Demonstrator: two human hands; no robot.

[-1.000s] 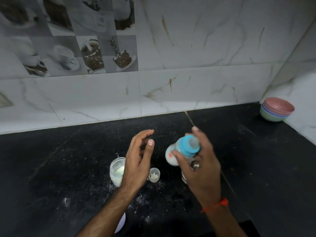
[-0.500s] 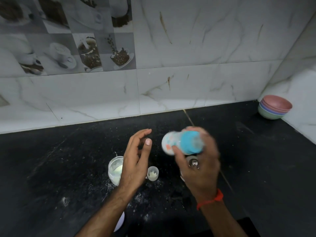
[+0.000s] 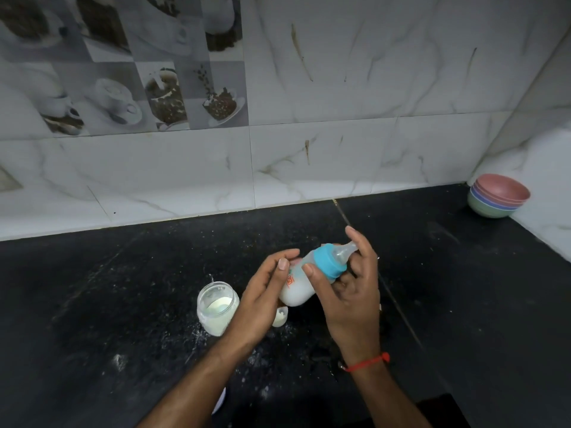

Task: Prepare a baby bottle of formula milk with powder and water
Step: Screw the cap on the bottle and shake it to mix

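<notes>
step: i judge this is the mixing stage, with the capped baby bottle (image 3: 301, 281) held tilted above the surface (image 3: 92, 304) and milky liquid inside it.
right hand: my right hand (image 3: 350, 291) is wrapped round the bottle at the collar, thumb on the near side, fingers behind the teat; it carries the weight.
left hand: my left hand (image 3: 262, 293) is part open, fingers curved, thumb tip touching the bottle's shoulder; it steadies but does not clamp.
how to do it well: i would keep a fingertip clear of the teat hole, check that the blue ring (image 3: 327, 261) is screwed down tight, and shake or swirl with short wrist moves so nothing sprays. i would keep it over the dark surface, away from the open jar (image 3: 217, 307), so a knock doesn't tip the powder.
bottle look: small and rounded, translucent body, white liquid pooled in the lower end, an orange print on the side, a clear teat (image 3: 347, 251) pointing up and right.
bottle place: in the air between both hands, just right of the jar and above a small cup (image 3: 280, 316).
mess: white powder is scattered over the surface near the jar.
risk: lumps may stay at the bottom if the mixing is too gentle.
</notes>
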